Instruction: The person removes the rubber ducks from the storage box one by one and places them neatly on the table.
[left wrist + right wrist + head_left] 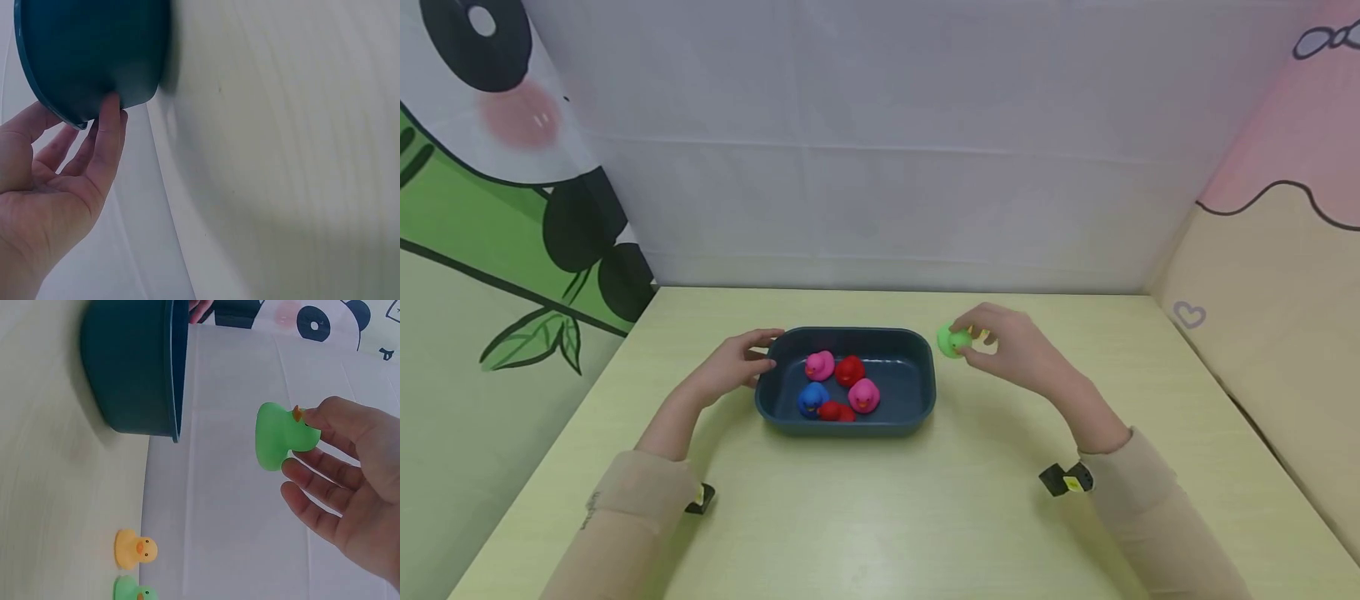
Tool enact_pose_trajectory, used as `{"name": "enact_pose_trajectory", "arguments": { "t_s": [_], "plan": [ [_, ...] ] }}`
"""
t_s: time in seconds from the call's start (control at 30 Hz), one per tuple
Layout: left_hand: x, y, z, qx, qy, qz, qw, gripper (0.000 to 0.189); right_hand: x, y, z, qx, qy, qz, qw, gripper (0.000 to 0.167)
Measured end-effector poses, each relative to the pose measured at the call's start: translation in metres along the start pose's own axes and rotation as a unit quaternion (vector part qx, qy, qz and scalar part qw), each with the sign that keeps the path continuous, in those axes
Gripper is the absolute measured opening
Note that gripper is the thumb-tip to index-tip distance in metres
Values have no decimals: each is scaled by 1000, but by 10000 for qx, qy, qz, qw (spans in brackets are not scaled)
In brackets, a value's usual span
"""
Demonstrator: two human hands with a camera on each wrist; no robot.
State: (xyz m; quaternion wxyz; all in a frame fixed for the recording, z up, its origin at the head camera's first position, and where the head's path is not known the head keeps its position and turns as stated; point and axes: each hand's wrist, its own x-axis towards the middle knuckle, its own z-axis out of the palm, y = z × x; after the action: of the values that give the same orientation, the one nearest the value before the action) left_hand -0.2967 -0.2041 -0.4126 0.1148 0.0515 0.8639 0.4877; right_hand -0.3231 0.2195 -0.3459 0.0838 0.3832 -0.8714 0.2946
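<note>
**Tub (880,429) and green duck (272,437): both held**

Table (850,517): supports the dark blue-green tub, rectangular with rounded corners. Left hand (730,367): grips the tub's left end. Right hand (1018,350): pinches the duck's head. Green duck: smooth, orange bill, raised just right of the tub.

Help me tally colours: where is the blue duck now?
In the head view, the blue duck sits in the dark bin's left half, just left of a red duck and nearer the person than a pink duck.
</note>
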Motion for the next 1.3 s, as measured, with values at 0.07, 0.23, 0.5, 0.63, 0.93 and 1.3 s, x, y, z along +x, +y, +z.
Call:
{"name": "enact_pose_trajectory", "arguments": {
  "t_s": [0.07,0.23,0.5,0.63,0.93,1.3],
  "plan": [
    [0,-1,0,-31,5,-24,10000,55,-2,3,-6,39,93,-104,9999,26],
    [0,-3,-1,-82,11,-9,10000,54,-5,13,-19,10,260,-262,9993,26],
    [0,-2,1,-165,17,-112,9998,55,-13,31,-32,-210,311,-75,9993,26],
    [0,-2,1,-211,1,-194,9996,55,-17,38,-37,-339,336,37,9989,25],
    [0,-1,2,-86,-17,-306,9995,56,-23,65,-44,-333,520,190,9979,28],
    [-1,-1,2,-42,23,-358,9993,55,-25,94,-46,-146,661,528,9963,31]
  ]
}}
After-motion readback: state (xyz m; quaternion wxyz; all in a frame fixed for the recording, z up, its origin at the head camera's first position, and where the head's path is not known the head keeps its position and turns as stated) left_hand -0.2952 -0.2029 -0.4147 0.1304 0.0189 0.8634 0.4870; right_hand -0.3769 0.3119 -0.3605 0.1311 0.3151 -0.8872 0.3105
